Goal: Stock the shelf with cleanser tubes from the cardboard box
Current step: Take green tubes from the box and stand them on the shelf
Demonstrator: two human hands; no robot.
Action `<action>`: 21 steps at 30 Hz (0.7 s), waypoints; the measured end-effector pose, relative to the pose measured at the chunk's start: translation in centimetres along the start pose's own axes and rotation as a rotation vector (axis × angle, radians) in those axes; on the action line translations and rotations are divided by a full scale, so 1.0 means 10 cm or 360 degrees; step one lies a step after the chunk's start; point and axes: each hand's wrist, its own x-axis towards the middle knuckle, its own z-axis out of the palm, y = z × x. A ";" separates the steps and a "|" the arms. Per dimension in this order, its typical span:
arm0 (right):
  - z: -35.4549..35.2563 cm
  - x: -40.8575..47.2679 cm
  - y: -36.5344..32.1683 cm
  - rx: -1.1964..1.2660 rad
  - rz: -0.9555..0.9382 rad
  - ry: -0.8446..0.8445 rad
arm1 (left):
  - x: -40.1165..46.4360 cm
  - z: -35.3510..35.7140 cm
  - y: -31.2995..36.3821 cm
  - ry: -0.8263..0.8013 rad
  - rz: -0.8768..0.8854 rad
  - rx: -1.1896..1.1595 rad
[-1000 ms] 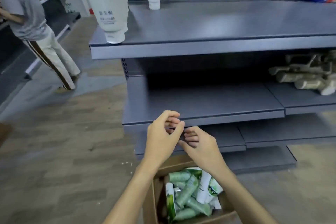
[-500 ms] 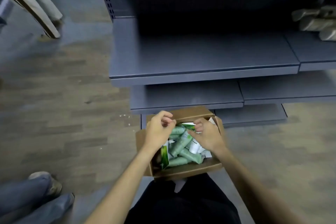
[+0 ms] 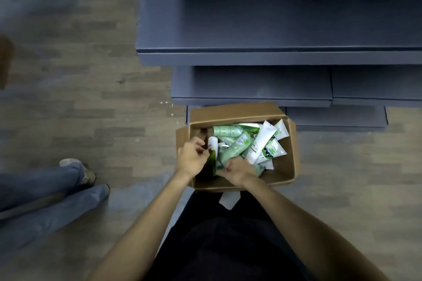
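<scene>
Both hands are reaching down into the open brown cardboard box (image 3: 287, 166) sitting on the wood-patterned floor (image 3: 91, 102), right against the lowest tier of the grey metal shelf (image 3: 251, 57). The left hand (image 3: 191, 158) is curling its fingers at the box's left side and appears to be pinching the top edge of a dark green tube (image 3: 212, 162) whose white cap end is pointing toward the shelf. The right hand (image 3: 237, 170) is lying knuckles-up over the tubes near the box's front wall, fingers bent down among them; whether it is actually gripping one I cannot tell, since the fingertips are hiding in the pile. Pale green and white cleanser tubes (image 3: 237, 146) are lying jumbled across each other, filling the left and middle of the box, with a long white tube (image 3: 261, 143) slanting over them toward the right. Off to the left, another person's blue-jeaned legs and grey shoes (image 3: 77, 166) are resting on the floor.
</scene>
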 end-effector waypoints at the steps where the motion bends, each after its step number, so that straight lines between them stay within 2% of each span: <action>1: 0.08 0.01 -0.04 -0.0045 0.0033 0.0003 | 0.00 0.00 -0.02 -0.0002 0.0000 0.0004; 6: 0.28 0.03 -0.17 -0.0202 0.0115 0.0066 | -0.01 -0.01 -0.06 -0.0044 0.0030 0.0061; 16: 0.30 0.02 -0.18 -0.0133 0.0023 0.0180 | 0.00 0.02 -0.02 -0.0144 0.0144 0.0212; 21: 0.17 -0.12 -0.24 -0.0183 -0.0284 0.0399 | 0.05 -0.01 -0.07 -0.0216 0.0143 0.0196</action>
